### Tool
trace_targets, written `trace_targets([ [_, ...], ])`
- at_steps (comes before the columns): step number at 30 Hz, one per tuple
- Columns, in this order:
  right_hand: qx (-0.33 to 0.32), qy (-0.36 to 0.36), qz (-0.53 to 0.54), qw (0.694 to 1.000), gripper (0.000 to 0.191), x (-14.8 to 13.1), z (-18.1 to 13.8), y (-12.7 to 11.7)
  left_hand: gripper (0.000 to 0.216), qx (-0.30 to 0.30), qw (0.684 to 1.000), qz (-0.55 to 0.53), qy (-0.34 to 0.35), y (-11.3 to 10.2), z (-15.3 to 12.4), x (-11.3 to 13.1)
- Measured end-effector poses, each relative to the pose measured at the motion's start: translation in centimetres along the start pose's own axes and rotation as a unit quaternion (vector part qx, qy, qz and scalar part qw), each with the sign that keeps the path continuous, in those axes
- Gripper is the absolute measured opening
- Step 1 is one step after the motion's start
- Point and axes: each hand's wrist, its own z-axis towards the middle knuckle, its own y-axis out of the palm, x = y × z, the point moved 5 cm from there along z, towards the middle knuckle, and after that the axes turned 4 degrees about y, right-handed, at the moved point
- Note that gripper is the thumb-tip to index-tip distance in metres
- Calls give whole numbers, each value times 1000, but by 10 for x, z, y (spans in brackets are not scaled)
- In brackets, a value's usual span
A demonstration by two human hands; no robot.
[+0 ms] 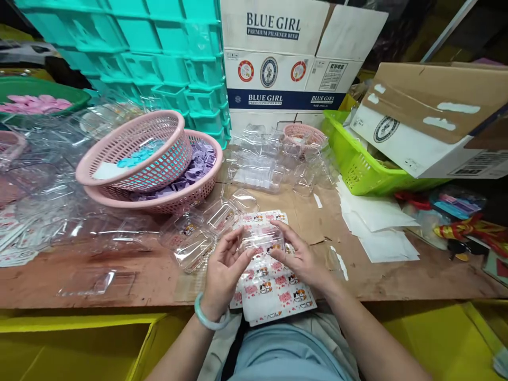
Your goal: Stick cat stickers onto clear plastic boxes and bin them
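Observation:
Between my two hands is a clear plastic box, seen above a stack of printed sheets with cartoon cats and pink lettering. My left hand, with a pale green bangle at the wrist, grips the box's left end with thumb and curled fingers. On the other end, my right hand holds it with thumb and forefinger. The sheets overhang the table's front edge towards my lap. Left of my hands lie several clear plastic boxes, some over printed paper.
Pink baskets with blue and purple pieces stand at left. More clear packaging lies behind my hands. A lime green basket bears a carton at right, near white sheets. Teal crates stand behind.

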Motion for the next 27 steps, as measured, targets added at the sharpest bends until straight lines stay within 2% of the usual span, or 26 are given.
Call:
trace_targets([
  [2,13,-35,8,999,55,-10,27,4,51,17,999,20,42,-6,1,4],
  [5,154,-39,15,987,55,-15,81,8,53,36,989,104,103,-11,-3,3],
  [7,209,-17,-38,977,56,-12,116,18,45,21,976,178,123,-11,-5,-4],
  [8,206,-13,-71,976,55,-11,131,24,41,10,969,210,126,-11,-5,-8],
  [10,162,-32,-112,980,51,-8,151,35,36,-11,958,258,128,-13,-3,-15],
  [12,134,-60,-107,983,47,-5,156,38,33,-21,949,287,126,-17,3,-17],
  [13,140,-68,-98,983,45,-2,153,35,32,-21,947,295,126,-19,7,-17],
  [16,176,-59,-101,977,36,9,133,24,31,-22,941,308,137,-20,19,-12],
  [18,158,-65,-124,977,28,15,118,19,31,-32,932,323,162,-15,25,-7],
  [20,167,-87,-149,971,25,20,106,6,31,-51,920,341,187,-6,29,-4],
  [21,203,-96,-166,960,24,22,101,-7,31,-62,916,344,196,-1,30,-3],
  [23,320,-96,-219,917,26,30,93,-43,31,-82,916,339,198,8,31,-4],
  [25,415,-74,-285,861,42,41,92,-79,30,-99,920,329,189,18,31,-9],
  [27,446,-39,-332,830,72,54,102,-105,31,-122,921,324,177,31,29,-18],
])
